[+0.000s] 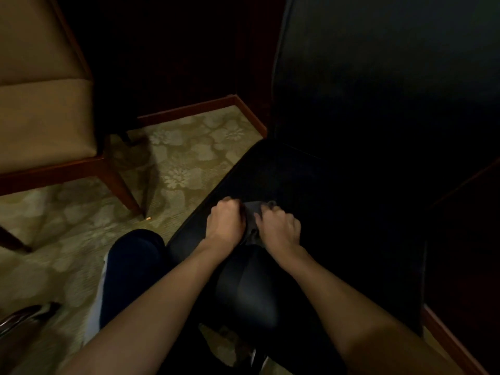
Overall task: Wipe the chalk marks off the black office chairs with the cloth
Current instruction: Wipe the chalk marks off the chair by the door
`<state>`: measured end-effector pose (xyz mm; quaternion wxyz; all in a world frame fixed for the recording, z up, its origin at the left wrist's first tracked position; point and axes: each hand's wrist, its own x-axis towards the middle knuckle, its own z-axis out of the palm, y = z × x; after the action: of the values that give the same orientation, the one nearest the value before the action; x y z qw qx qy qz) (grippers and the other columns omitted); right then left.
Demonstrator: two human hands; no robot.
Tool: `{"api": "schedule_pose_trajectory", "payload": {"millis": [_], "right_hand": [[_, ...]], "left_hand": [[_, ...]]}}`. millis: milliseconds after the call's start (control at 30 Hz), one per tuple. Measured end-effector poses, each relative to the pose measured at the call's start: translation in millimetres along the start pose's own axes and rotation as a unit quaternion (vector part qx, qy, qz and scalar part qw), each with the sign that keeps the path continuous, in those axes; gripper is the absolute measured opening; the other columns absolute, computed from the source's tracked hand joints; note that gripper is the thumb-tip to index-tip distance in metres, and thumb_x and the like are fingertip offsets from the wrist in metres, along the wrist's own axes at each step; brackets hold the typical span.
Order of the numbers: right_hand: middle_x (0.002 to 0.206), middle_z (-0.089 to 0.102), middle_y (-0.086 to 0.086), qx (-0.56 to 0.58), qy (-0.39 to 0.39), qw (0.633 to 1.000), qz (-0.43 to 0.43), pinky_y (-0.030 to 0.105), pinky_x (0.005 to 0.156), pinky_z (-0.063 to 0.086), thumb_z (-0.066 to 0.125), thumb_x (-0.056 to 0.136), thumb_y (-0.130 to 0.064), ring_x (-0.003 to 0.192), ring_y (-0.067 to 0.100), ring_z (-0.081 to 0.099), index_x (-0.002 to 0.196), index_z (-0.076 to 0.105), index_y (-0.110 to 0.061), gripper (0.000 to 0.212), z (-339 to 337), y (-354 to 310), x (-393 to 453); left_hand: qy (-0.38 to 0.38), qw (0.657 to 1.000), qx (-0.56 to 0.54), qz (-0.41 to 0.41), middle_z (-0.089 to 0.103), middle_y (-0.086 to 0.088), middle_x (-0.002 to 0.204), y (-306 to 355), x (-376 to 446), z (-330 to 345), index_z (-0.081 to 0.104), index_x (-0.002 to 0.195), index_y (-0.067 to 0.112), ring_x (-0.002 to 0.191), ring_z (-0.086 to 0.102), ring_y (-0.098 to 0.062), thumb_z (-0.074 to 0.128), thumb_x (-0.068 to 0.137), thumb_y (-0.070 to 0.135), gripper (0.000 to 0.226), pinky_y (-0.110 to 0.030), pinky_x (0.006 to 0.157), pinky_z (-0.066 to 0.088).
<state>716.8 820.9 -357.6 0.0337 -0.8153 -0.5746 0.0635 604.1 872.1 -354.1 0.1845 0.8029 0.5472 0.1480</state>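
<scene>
**Both hands grip the cloth on the chair seat**

The left hand (226, 220) and right hand (278, 226) sit close together, fingers curled into a dark grey cloth (253, 212) bunched between them. Beneath both lies the seat of the black office chair (338, 201). No chalk marks can be made out in the dim light. Well left of the left hand stands a tan chair (46, 104) on floral carpet (186, 158).

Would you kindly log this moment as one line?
left hand: grips cloth | right hand: grips cloth | cloth: on black chair seat | chalk marks: not discernible
</scene>
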Motion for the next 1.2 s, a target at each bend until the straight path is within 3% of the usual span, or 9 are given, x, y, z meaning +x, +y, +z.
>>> {"api": "schedule_pose_trajectory", "payload": {"millis": [167,300,467,667,767,933,1033,1133,1200], "right_hand": [[0.126,0.062,0.007,0.011,-0.025,1.0,-0.006,0.037,0.08,0.05,0.033,0.105,-0.044,0.104,0.034,0.065,0.136,0.051,-0.021,0.043,-1.6,27.4,-57.9],[0.126,0.061,0.009,-0.03,0.003,0.999,0.019,0.036,0.078,0.05,0.035,0.106,-0.037,0.1,0.034,0.066,0.134,0.052,-0.016,0.039,-3.2,56.8,-34.3],[0.124,0.059,0.014,-0.02,0.016,0.993,0.111,0.034,0.067,0.039,0.038,0.104,-0.019,0.098,0.034,0.065,0.133,0.051,-0.01,0.032,-6.1,107.4,23.4],[0.124,0.061,0.013,-0.02,0.025,0.99,0.139,0.033,0.066,0.041,0.036,0.106,-0.025,0.098,0.033,0.066,0.136,0.049,-0.011,0.036,-1.2,122.2,-4.4],[0.128,0.059,0.013,-0.022,0.021,0.989,0.146,0.035,0.072,0.047,0.027,0.108,-0.032,0.099,0.034,0.066,0.143,0.044,-0.013,0.044,4.5,118.6,-20.0],[0.119,0.064,0.012,-0.041,0.001,0.983,0.181,0.032,0.065,0.041,0.043,0.102,-0.017,0.096,0.031,0.068,0.136,0.049,-0.005,0.037,5.4,96.6,-22.2],[0.118,0.065,0.011,-0.06,0.005,0.985,0.161,0.032,0.064,0.044,0.044,0.102,-0.019,0.093,0.03,0.069,0.136,0.05,-0.005,0.037,8.1,58.2,-26.5],[0.128,0.06,0.013,-0.049,0.01,0.992,0.113,0.037,0.075,0.051,0.04,0.102,-0.015,0.099,0.033,0.067,0.144,0.04,-0.004,0.043,15.9,-1.0,-21.0],[0.132,0.057,0.015,-0.053,0.013,0.994,0.096,0.037,0.077,0.051,0.036,0.102,-0.009,0.103,0.033,0.067,0.148,0.033,0.0,0.047,16.7,-39.0,-6.9]], "left_hand": [[-0.027,0.998,-0.02,0.054,0.061,-0.012,0.097,14.3,-46.4,13.3,0.06,0.094,0.008,0.085,0.065,-0.036,0.053,0.098,0.018,0.013,-0.041,0.066,0.05],[-0.012,0.995,-0.046,0.089,0.059,-0.007,0.092,30.7,-18.0,28.7,0.069,0.094,0.01,0.075,0.064,-0.031,0.057,0.098,0.017,0.015,-0.04,0.061,0.051],[-0.044,0.991,-0.034,0.12,0.059,-0.01,0.106,88.0,42.5,55.8,0.072,0.104,0.012,0.087,0.064,-0.035,0.049,0.101,0.021,0.025,-0.04,0.072,0.052],[-0.091,0.979,0.023,0.179,0.062,-0.011,0.107,101.0,30.7,67.8,0.07,0.106,0.01,0.091,0.065,-0.035,0.044,0.102,0.02,0.029,-0.035,0.067,0.042],[-0.096,0.972,0.047,0.21,0.065,-0.008,0.107,88.7,15.8,65.8,0.069,0.105,0.013,0.089,0.066,-0.034,0.044,0.102,0.024,0.028,-0.038,0.068,0.047],[-0.116,0.96,0.068,0.244,0.065,-0.01,0.108,83.2,10.8,53.0,0.069,0.109,0.013,0.092,0.066,-0.035,0.044,0.102,0.019,0.027,-0.042,0.069,0.051],[-0.122,0.959,0.107,0.235,0.062,-0.008,0.117,48.5,5.1,29.1,0.066,0.117,0.018,0.095,0.067,-0.034,0.045,0.103,0.024,0.026,-0.042,0.073,0.051],[-0.1,0.957,0.173,0.211,0.058,-0.003,0.129,-7.0,9.7,0.0,0.059,0.129,0.029,0.095,0.069,-0.031,0.046,0.103,0.03,0.029,-0.04,0.073,0.052],[-0.072,0.953,0.205,0.209,0.059,-0.004,0.125,-41.6,18.8,-15.1,0.058,0.13,0.03,0.092,0.069,-0.032,0.047,0.102,0.03,0.03,-0.04,0.07,0.052]]}}
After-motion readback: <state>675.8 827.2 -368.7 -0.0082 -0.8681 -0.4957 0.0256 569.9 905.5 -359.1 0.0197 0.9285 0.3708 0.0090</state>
